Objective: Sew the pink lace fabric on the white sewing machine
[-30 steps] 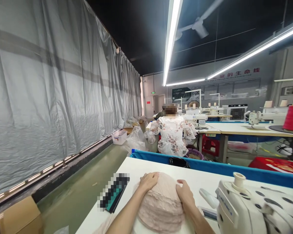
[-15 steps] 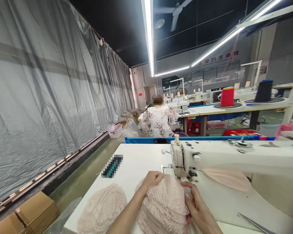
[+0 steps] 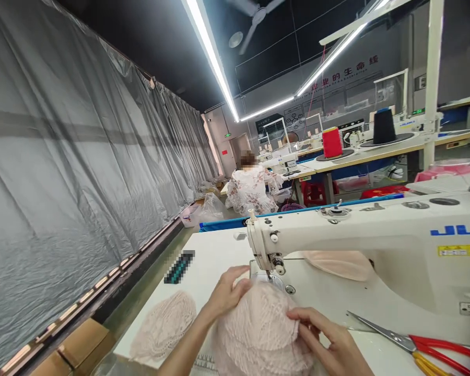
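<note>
- The white sewing machine [image 3: 376,235] spans the white table [image 3: 215,250], its needle head at its left end, just over the work, so cloth can be fed under it.
- A grey plastic curtain [image 3: 62,156] hangs well to the left of the machine, walling off the aisle.
- A seated person in a floral top [image 3: 249,189] works at another bench, well behind the machine.
- The pink lace piece [image 3: 258,329] lies bunched on the table right in front of the needle head, its far edge pushed up to the presser foot.
- A second pink lace piece [image 3: 162,326] lies flat to the left of the machine's head, apart from the hands, seemingly set aside.
- The left hand [image 3: 227,292] grips the bunched lace at its far left edge, fingers curled on it, apparently steadying that side by the needle.
- The right hand [image 3: 329,339] pinches the lace's right edge, thumb and fingers closed on the cloth.
- Red-handled scissors [image 3: 415,344] lie closed under the machine's arm, within the right hand's reach.
</note>
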Tool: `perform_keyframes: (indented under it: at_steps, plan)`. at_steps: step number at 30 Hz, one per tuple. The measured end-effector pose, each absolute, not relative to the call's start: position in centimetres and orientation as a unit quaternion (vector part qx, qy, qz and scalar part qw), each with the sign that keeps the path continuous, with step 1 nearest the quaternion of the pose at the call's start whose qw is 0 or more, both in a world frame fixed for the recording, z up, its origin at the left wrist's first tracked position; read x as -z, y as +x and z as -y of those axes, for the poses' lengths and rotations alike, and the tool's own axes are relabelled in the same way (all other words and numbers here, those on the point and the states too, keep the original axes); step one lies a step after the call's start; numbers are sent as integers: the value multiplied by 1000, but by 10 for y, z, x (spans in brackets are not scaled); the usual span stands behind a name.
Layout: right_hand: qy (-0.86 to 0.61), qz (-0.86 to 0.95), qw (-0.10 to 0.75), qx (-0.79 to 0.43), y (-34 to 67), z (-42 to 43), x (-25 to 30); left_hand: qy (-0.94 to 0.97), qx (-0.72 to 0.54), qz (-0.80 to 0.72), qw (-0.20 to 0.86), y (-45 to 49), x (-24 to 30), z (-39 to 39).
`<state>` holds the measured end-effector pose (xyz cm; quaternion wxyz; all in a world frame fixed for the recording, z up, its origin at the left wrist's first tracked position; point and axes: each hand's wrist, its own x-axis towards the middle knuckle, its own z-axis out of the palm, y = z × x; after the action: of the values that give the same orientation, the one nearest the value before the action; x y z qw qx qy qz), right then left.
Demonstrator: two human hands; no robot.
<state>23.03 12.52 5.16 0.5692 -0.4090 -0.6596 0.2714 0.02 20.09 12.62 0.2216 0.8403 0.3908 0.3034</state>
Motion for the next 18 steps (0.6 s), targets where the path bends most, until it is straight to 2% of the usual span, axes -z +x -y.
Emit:
perform_keyframes:
  at_steps: [3,5,7,9,12,16,18]
  plan:
    - [-397,681,569,-232,231,-130,-59,864,-330,-347,156,24,-143,-157]
    - [-387,693,571,-210,231,-129,-62,921,-301,-246,-8,42,-142,-131]
    - [-376,705,570,-191,233,-127,-61,917,-290,-209,-175,56,-136,-116]
    - [-371,713,569,-176,238,-122,-55,894,-293,-208,-269,61,-129,-113]
    - [-361,734,558,-141,249,-114,-40,895,-306,-217,-242,61,-129,-117]
    - [-367,797,479,18,257,-110,-24,912,-322,-212,-139,65,-136,-118]
    - [-372,793,477,73,256,-111,-25,919,-320,-212,-94,69,-136,-117]
